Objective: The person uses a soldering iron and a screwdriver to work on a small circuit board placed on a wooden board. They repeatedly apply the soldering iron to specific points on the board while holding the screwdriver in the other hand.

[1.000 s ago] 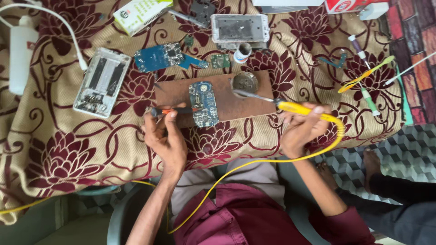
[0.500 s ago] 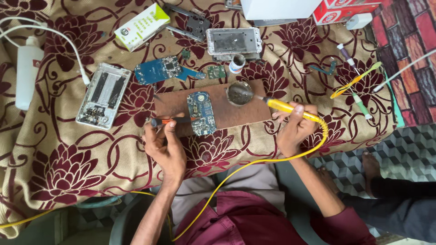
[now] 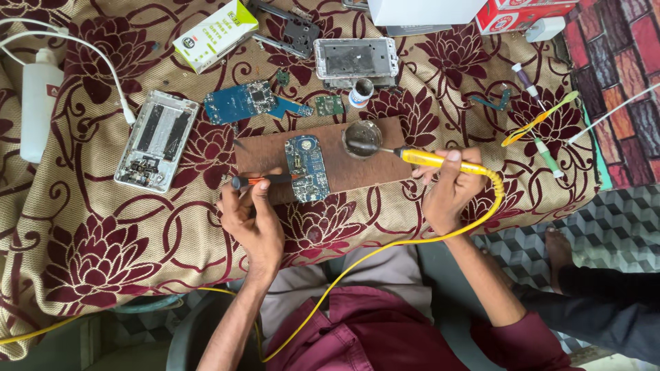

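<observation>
A brown board (image 3: pixel 371 172) lies on the flowered cloth (image 3: pixel 103 240) in front of me. On it rests a blue circuit board (image 3: pixel 307 167) beside a small round tin (image 3: pixel 361 139). My left hand (image 3: pixel 253 221) grips a thin orange and black tool (image 3: pixel 265 180), held level with its end at the circuit board's left edge. My right hand (image 3: pixel 450 190) holds a yellow soldering iron (image 3: pixel 430 159). Its metal tip reaches into the round tin. A yellow cable (image 3: pixel 385 247) runs from the iron down across my lap.
An opened phone body (image 3: pixel 156 139) lies at the left, another phone frame (image 3: pixel 356 58) at the back. Loose blue boards (image 3: pixel 240 102), a small pot (image 3: pixel 360 91), a green and white box (image 3: pixel 215 33), a white bottle (image 3: pixel 38 103) and tweezers (image 3: pixel 538 120) lie around. Another person's foot (image 3: pixel 558 249) is at the right.
The soldering iron's tip has moved left into the round tin. My left hand has stayed by the circuit board with its tool. The camera has shifted slightly.
</observation>
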